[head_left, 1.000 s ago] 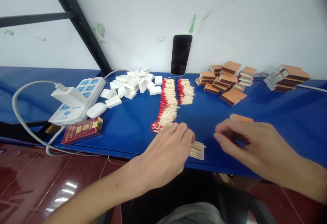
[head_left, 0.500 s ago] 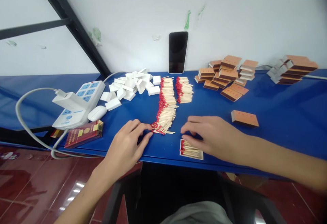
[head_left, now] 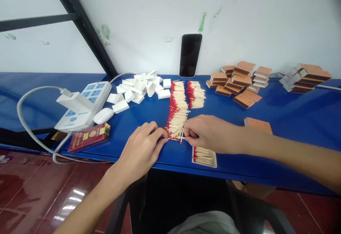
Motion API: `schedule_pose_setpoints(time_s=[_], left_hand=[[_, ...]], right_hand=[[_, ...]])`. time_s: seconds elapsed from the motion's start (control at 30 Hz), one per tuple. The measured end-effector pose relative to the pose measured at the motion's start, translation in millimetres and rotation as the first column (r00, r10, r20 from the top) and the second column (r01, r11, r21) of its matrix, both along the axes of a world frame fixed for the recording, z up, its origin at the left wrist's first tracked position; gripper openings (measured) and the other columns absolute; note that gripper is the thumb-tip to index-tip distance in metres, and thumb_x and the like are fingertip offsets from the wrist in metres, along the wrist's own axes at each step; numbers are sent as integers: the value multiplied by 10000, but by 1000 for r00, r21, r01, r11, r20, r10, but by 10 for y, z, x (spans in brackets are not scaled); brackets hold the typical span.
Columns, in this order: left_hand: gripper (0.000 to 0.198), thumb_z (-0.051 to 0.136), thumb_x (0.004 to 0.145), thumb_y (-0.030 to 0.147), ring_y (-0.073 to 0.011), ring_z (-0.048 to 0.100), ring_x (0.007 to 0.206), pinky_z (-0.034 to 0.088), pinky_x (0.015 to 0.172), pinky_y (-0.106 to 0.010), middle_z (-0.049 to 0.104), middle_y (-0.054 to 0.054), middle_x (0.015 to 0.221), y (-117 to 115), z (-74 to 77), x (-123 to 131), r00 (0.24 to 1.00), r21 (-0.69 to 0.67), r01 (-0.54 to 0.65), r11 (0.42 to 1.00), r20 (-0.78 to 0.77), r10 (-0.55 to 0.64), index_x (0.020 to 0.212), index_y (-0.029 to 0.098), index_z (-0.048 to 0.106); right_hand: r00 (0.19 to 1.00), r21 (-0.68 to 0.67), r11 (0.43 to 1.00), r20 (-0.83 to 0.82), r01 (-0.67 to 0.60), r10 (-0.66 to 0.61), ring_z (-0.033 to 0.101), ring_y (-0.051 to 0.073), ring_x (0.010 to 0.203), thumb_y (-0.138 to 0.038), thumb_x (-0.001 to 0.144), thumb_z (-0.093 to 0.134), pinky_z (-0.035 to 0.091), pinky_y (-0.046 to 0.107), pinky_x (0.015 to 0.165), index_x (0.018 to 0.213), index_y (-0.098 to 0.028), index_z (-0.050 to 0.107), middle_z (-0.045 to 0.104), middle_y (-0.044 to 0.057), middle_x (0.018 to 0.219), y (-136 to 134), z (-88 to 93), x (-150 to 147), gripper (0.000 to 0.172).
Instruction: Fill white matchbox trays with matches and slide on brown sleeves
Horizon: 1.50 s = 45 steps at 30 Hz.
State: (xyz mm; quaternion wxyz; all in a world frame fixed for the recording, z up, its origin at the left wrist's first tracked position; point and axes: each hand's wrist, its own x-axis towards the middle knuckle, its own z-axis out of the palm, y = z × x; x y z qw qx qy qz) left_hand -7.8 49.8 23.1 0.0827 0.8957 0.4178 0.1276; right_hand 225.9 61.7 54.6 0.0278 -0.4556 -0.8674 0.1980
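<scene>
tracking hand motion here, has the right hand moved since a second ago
Yes, leftward: judged against the phone, the right hand was far to its right and now is only slightly right, by the long row of matches.

I log blue tabletop (head_left: 223,115), pale red-headed matches (head_left: 181,100), white boxes (head_left: 139,85), orange-topped matchboxes (head_left: 242,80) edged dark brown. From afar I also see maroon carton (head_left: 90,137) marked gold, white power strip (head_left: 85,117) patched light blue, black-screened phone (head_left: 190,55).

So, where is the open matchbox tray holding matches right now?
The matchbox tray lies by the near edge of the blue table in the head view, right of centre, just below the right hand.
</scene>
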Motion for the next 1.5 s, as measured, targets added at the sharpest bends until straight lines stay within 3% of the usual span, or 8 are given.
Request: schedule_pose_setpoints(time_s=[0.27,0.43,0.7,0.93,1.03,1.13,1.3,1.5], left_hand=[[235,344,1047,228,-232,513,847,420,779,-396,559,-79,961,1,18,9,993,51,30,998,-118,-24,956,166,552],[224,318,1050,221,-231,497,843,412,780,-400,540,-74,956,-17,40,14,993,41,42,998,-113,-38,951,170,513],[200,307,1043,196,-220,465,816,395,744,-390,522,-63,939,-96,113,-18,996,-6,47,999,-73,-47,942,182,479],[189,314,1048,214,-219,468,828,391,750,-384,527,-58,954,-134,154,12,998,-57,58,997,-20,-59,968,190,484],[193,317,1054,233,-214,466,817,388,743,-378,526,-50,945,-146,165,26,998,-83,67,994,3,-67,964,193,483],[192,317,1058,247,-215,466,825,391,755,-385,525,-49,955,-152,176,41,997,-92,79,993,19,-77,976,193,482],[190,310,1057,231,-208,465,830,393,764,-382,525,-48,959,-168,183,58,995,-126,93,988,36,-89,963,196,471],[169,322,1058,226,-198,466,846,396,782,-371,537,-44,974,-188,212,131,989,-166,127,978,92,-113,972,198,464]], right_hand=[[996,-48,998,84,30,-26,530,135,647,-182,814,596,350,264,581,695,-210,591,638,-21,732,-44,213,195,122],[997,-49,998,66,41,-38,555,139,629,-199,810,611,366,264,554,701,-226,625,645,-25,715,-135,244,312,113],[997,-78,995,36,66,-63,583,148,629,-178,762,621,365,259,526,673,-238,619,644,-32,674,-360,177,339,108],[999,-2,999,-1,47,-47,568,147,639,-231,777,657,357,265,546,730,-231,596,627,-34,695,-394,102,408,77],[999,26,999,-33,-33,34,576,139,685,-216,886,579,366,261,587,857,-241,600,629,-26,809,-378,125,428,44],[987,84,984,2,-158,158,557,133,658,-230,985,467,335,267,571,1004,-272,621,613,-8,912,-346,101,438,161],[958,189,942,128,-279,258,487,138,588,-228,1015,417,276,284,543,944,-258,612,592,2,920,-311,19,453,210],[983,140,974,-14,-180,183,535,130,647,-284,993,482,340,280,589,883,-218,591,587,-5,863,-393,16,446,168]])
